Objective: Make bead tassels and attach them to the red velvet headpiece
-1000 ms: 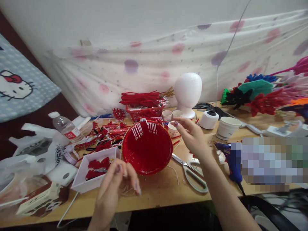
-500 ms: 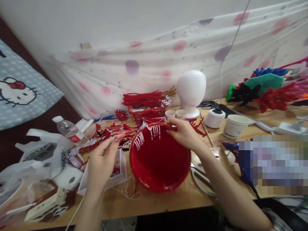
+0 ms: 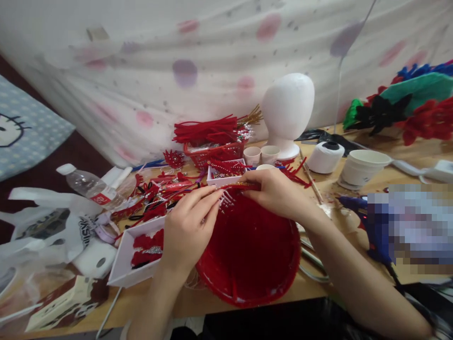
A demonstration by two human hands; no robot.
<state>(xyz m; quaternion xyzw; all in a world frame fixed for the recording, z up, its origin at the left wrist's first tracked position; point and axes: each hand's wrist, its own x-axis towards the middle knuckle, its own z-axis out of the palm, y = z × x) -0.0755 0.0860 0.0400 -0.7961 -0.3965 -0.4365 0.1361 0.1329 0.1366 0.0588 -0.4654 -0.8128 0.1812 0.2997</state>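
In the head view, a red bowl-shaped piece sits at the near middle of the worktop, its hollow side facing the person. The right hand grips its far rim, thumb on the inner side and fingers over the edge. The left hand is at the far left of the same rim, fingers bent together beside a white beaded fringe; whether they pinch a strand I cannot tell. Just left of that hand stands a white box with red pieces inside. Scissors, partly hidden by the right arm, lie to the right, with a blue glue gun farther right. On the far side are a red basket and a white foam head.
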